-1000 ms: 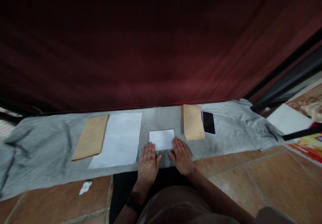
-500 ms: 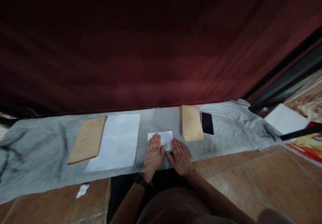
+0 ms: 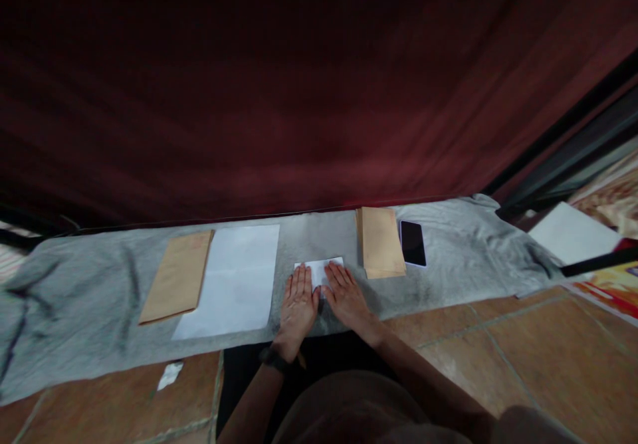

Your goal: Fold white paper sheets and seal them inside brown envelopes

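A small folded white paper [image 3: 319, 270] lies on the grey cloth [image 3: 319, 234] in front of me, partly covered by both hands. My left hand [image 3: 298, 303] rests flat on its left part, fingers stretched out. On its right part lies my right hand [image 3: 347, 299], also flat with fingers extended. The two thumbs come close together at the paper's near edge. Left of my hands is a larger sheet of white paper [image 3: 242, 281], with a brown envelope [image 3: 179, 274] overlapping its left edge. A stack of smaller brown envelopes [image 3: 382, 241] sits to the right.
A phone [image 3: 413, 243] with a dark screen lies right of the small envelopes. A dark red curtain [image 3: 319, 131] hangs behind the cloth. Tiled floor [image 3: 478, 344] runs along the near side, with a white scrap [image 3: 170, 375] on it. A white board [image 3: 573, 233] stands at far right.
My right hand has slid left and forward from the right edge of the folded paper onto it. My left hand has shifted slightly left, still flat on the paper.
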{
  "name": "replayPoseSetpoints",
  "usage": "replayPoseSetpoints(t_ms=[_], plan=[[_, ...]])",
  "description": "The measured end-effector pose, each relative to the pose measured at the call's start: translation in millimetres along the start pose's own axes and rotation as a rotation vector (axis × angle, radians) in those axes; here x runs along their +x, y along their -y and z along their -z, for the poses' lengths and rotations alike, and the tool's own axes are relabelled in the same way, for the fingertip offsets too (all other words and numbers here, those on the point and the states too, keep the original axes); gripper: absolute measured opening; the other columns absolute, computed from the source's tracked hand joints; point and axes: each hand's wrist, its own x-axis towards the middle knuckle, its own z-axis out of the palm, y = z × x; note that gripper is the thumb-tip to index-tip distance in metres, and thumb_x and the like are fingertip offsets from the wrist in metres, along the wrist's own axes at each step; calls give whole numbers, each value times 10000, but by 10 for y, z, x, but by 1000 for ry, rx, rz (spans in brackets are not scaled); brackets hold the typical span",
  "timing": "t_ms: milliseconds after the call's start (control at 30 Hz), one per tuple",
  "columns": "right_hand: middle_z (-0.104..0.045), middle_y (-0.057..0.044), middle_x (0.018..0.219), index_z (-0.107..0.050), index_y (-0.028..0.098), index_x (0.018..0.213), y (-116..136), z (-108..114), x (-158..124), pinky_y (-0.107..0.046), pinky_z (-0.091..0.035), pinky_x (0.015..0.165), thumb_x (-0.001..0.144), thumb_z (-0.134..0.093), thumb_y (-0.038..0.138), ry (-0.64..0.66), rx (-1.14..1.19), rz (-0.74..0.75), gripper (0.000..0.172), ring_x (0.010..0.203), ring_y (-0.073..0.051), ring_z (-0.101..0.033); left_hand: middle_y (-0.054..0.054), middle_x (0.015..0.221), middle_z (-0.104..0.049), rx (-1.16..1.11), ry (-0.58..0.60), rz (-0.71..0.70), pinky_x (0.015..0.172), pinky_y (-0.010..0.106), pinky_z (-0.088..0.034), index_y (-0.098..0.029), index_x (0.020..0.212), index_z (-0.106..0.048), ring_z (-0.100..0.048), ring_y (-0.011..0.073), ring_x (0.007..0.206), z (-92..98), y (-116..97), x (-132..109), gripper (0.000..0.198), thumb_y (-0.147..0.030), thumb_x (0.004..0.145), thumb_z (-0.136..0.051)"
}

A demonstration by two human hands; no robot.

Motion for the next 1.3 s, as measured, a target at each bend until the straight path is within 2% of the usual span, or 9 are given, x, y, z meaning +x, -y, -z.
replayPoseSetpoints(t_ms=[167, 333, 600, 767, 867, 967, 1167, 1233, 1300], plan=[[-441, -162, 1548, -455, 86, 1487, -65, -105, 83, -457, -307, 1194, 1042, -411, 322, -29, -42, -30, 506, 1457, -260, -381, 179, 1582, -388, -17, -18, 4, 1194, 517, -326, -87, 1536, -357, -316, 295, 1494, 17, 1, 2, 598, -355, 1001, -347], [-431, -163, 1552, -395, 83, 1523, -144, -146, 10, -467, -304, 1192, 1047, -388, 352, -62, -56, -58, 548, 1454, -262, -384, 221, 1568, -396, -61, -72, 46, 1184, 532, -342, -46, 1523, -359, -321, 325, 1489, -27, 35, -29, 629, -391, 998, -378], [-403, -163, 1568, -353, 82, 1546, -128, -157, -2, -463, -279, 1206, 1037, -404, 363, -60, -77, -65, 584, 1454, -263, -382, 139, 1486, -538, -408, -164, 338, 1123, 464, -449, -172, 1460, -479, -515, 276, 1368, -44, 179, 66, 515, -316, 969, -424], [-439, -170, 1545, -380, 65, 1528, -116, -155, -3, -464, -301, 1192, 1035, -398, 349, -86, -65, -54, 569, 1448, -273, -393, 125, 1176, -726, -738, -113, 558, 997, 459, -528, -161, 1308, -611, -677, 281, 1105, 70, 285, 254, 479, -317, 856, -606], [-454, -179, 1534, -393, 53, 1517, -112, -141, 2, -465, -304, 1192, 1033, -407, 334, -96, -63, -56, 560, 1445, -273, -398, 83, 943, -750, -934, -114, 701, 828, 418, -578, -137, 1315, -595, -710, 239, 847, 109, 256, 301, 551, -264, 783, -663], [-451, -173, 1539, -406, 69, 1512, -117, -71, 2, -472, -306, 1194, 1036, -407, 320, -95, -48, -50, 538, 1444, -267, -401, 44, 816, -730, -1020, -103, 741, 669, 355, -572, -124, 1284, -612, -681, 199, 687, 134, 185, 276, 543, -251, 757, -656], [-355, -113, 1607, -334, 125, 1559, -38, 200, -45, -488, -265, 1233, 996, -499, 442, 2, 68, 157, 667, 1480, -267, -335, 50, 860, -730, -1205, -206, 742, 678, 317, -554, -117, 1166, -674, -665, 177, 712, 352, 54, 259, 518, -353, 710, -738], [-379, -101, 1597, -353, 143, 1554, 23, 269, -39, -476, -284, 1232, 984, -512, 356, 21, 140, 172, 629, 1459, -255, -372, 44, 857, -726, -1278, -200, 745, 681, 302, -547, -124, 1142, -687, -660, 172, 723, 480, -10, 290, 549, -390, 673, -791], [-469, -96, 1543, -429, 161, 1518, 79, 325, -5, -447, -351, 1201, 980, -450, 219, -8, 267, 92, 541, 1403, -232, -456, 58, 917, -730, -1374, -176, 747, 679, 286, -545, -136, 1156, -685, -671, 178, 774, 602, -84, 313, 582, -463, 689, -801]])
